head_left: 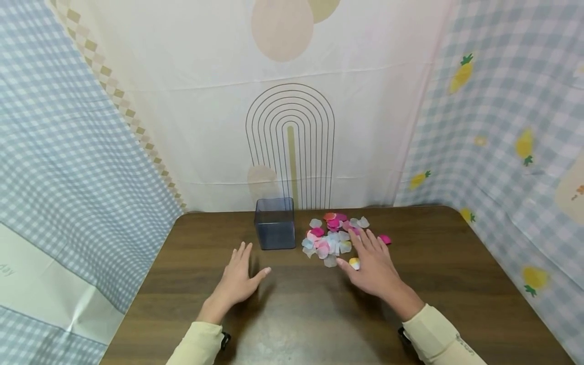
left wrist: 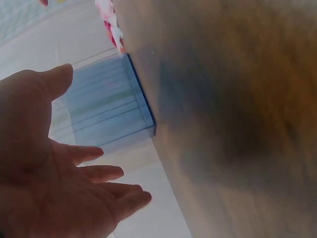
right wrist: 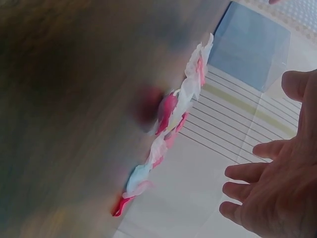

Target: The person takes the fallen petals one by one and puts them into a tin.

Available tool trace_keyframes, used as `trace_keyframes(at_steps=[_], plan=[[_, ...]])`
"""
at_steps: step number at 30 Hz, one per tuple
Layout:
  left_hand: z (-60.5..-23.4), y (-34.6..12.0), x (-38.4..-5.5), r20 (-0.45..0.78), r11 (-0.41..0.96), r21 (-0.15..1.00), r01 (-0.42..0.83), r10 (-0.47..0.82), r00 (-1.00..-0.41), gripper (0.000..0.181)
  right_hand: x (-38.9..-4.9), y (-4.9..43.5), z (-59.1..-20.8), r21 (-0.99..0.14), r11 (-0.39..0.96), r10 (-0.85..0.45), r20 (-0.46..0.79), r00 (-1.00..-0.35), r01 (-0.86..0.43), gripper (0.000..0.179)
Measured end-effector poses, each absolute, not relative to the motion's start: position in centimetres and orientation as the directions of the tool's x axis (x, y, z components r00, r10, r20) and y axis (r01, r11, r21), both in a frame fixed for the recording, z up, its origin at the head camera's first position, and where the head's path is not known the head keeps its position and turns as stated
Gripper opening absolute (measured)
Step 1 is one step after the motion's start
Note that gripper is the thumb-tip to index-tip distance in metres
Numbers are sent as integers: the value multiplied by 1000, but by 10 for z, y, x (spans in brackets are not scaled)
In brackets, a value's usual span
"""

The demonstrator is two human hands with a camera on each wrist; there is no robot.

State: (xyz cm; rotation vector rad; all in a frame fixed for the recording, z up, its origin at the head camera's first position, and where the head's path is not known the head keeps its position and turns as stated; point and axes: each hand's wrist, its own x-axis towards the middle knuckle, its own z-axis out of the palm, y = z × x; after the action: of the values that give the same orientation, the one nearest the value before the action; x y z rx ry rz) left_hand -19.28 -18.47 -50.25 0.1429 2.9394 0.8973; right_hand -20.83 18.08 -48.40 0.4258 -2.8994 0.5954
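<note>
My left hand (head_left: pixel 237 280) is over the table with its fingers spread and nothing in it. Just beyond its fingertips stands a square, see-through blue-grey container (head_left: pixel 277 235), which also shows in the left wrist view (left wrist: pixel 106 104). To the right of the container lies a loose heap of artificial petals (head_left: pixel 335 243) in white, pink, magenta and pale blue. My right hand (head_left: pixel 374 266), fingers spread and holding nothing, hovers at the heap's right side and hides part of it. A yellow and white petal (head_left: pixel 354 263) shows beside its thumb. The right wrist view shows petals (right wrist: pixel 168 114) beyond the palm.
The brown wooden table (head_left: pixel 292 314) reaches back to a pale cloth backdrop (head_left: pixel 210 132). Blue checked cloth (head_left: pixel 91 152) hangs at the left, and checked cloth with a pineapple print (head_left: pixel 493 152) at the right. One magenta petal (head_left: pixel 385 239) lies apart, right of my right hand.
</note>
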Motion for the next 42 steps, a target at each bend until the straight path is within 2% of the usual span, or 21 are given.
trace_keyframes(at_steps=[7, 15, 20, 24, 28, 36, 42], plan=[[-508, -198, -233, -71, 723, 689, 47, 131, -989, 109, -208, 187, -485, -381, 877, -236, 191, -953, -294, 93], [-519, -202, -285, -68, 667, 742, 65, 171, -983, 129, -208, 193, -484, -380, 876, -227, 220, -949, -298, 89], [-520, -196, -307, -32, 562, 819, 119, 252, -967, 138, -207, 193, -484, -398, 868, -223, 225, -949, -298, 90], [-519, -192, -316, -19, 459, 883, 100, 248, -969, 141, -207, 194, -485, -414, 855, -221, 255, -941, -313, 89], [-522, -189, -319, -27, 374, 926, 54, 210, -977, 137, -208, 196, -486, -437, 839, -224, 266, -937, -325, 89], [-531, -186, -324, -24, 237, 971, 12, 148, -989, 108, -208, 197, -489, -452, 822, -247, 265, -932, -347, 91], [-535, -190, -327, -74, 222, 974, -35, 168, -983, 112, -207, 198, -490, -444, 820, -257, 276, -926, -360, 91]])
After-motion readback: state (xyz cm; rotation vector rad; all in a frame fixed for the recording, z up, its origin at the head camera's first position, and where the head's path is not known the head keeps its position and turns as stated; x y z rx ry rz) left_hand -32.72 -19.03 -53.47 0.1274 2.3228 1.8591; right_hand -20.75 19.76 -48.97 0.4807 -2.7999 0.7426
